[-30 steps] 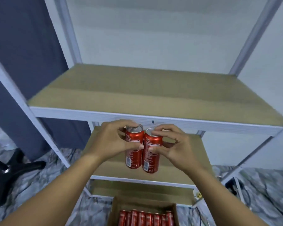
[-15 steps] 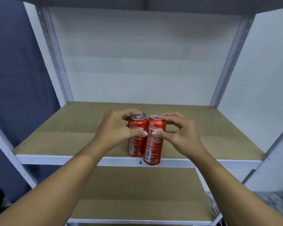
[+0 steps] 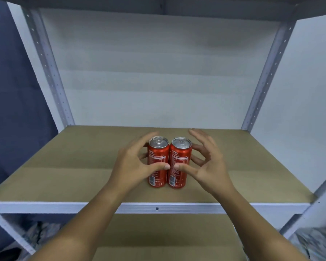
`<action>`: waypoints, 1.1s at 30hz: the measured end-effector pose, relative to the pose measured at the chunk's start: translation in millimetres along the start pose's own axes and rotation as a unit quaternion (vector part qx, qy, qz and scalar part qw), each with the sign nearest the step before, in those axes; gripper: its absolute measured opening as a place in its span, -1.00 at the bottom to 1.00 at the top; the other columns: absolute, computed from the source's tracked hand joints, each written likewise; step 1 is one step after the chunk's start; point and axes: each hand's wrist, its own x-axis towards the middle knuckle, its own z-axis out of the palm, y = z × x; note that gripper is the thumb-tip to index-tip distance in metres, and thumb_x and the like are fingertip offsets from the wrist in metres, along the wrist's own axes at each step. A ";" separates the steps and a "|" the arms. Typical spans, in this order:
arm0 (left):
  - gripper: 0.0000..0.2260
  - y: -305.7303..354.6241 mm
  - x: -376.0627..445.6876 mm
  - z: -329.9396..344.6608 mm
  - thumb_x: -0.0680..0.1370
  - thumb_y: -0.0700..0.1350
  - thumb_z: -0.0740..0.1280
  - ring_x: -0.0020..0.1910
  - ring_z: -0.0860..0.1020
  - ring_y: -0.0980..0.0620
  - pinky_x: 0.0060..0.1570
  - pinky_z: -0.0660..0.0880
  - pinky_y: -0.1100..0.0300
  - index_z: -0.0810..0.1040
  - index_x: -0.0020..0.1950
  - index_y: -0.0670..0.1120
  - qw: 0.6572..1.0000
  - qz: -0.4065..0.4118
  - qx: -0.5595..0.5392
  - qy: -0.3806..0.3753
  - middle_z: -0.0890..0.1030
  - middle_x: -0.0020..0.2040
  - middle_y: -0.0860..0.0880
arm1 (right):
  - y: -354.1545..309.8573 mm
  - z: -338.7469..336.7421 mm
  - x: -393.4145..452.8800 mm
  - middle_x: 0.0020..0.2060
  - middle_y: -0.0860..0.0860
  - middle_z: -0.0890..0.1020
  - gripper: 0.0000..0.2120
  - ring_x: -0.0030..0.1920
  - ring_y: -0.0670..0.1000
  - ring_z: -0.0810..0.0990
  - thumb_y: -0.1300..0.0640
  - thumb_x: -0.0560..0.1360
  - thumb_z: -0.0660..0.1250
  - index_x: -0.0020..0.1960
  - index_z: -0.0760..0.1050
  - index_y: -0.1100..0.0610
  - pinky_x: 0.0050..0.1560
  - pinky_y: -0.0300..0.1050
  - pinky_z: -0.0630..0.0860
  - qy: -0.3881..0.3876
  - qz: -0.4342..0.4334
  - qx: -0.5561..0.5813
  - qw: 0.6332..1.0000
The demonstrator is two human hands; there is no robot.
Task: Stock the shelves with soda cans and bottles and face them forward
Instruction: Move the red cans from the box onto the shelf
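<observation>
Two red soda cans stand upright side by side on the brown shelf board [image 3: 73, 166], touching, with their small-print sides toward me. My left hand [image 3: 134, 164] cups loosely around the left can [image 3: 158, 157], its thumb tip resting on the can's front. My right hand [image 3: 205, 162] is beside the right can [image 3: 181, 157] with fingers spread and off the can. Only its thumb tip touches the can's front.
The shelf has white metal posts [image 3: 51, 72] at the back corners and a white front rail [image 3: 64, 207]. A second brown shelf board [image 3: 158, 238] lies below. A white wall stands behind and a dark blue curtain [image 3: 11, 91] hangs at the left.
The cans went from held in the air below the shelf's front rail to standing on the board. Both hands have loosened and their fingers have spread away from the cans.
</observation>
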 end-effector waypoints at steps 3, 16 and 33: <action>-0.13 -14.8 -17.4 6.1 0.23 -0.05 0.71 0.30 0.53 0.24 0.17 0.58 0.24 0.41 0.43 0.31 0.998 -0.047 -0.047 -0.004 0.55 0.30 0.29 | 16.5 7.1 -11.0 0.38 -0.25 0.42 0.02 0.32 -0.22 0.49 0.15 0.19 0.71 0.51 0.28 -0.16 0.23 -0.24 0.54 -0.026 0.049 -0.009 0.998; -0.19 -57.4 59.2 75.7 0.26 -0.13 0.70 0.07 0.59 0.37 0.02 0.49 0.51 0.40 0.38 0.24 0.998 -0.054 -0.024 -0.017 0.57 0.16 0.32 | 79.1 -21.4 41.9 0.08 -0.29 0.59 -0.16 0.06 -0.29 0.61 0.20 0.29 0.65 0.42 0.35 -0.17 0.04 -0.37 0.57 0.019 0.108 -0.102 0.989; -0.20 -70.3 189.2 273.6 0.40 -0.14 0.62 0.23 0.57 0.04 0.25 0.55 0.07 0.31 0.55 0.02 0.998 -0.012 -0.007 -0.055 0.56 0.37 -0.01 | 168.7 -180.1 139.3 0.23 -0.14 0.44 -0.25 0.21 -0.17 0.39 0.25 0.51 0.45 0.57 0.14 0.03 -0.17 -0.65 0.37 0.041 0.164 -0.211 0.963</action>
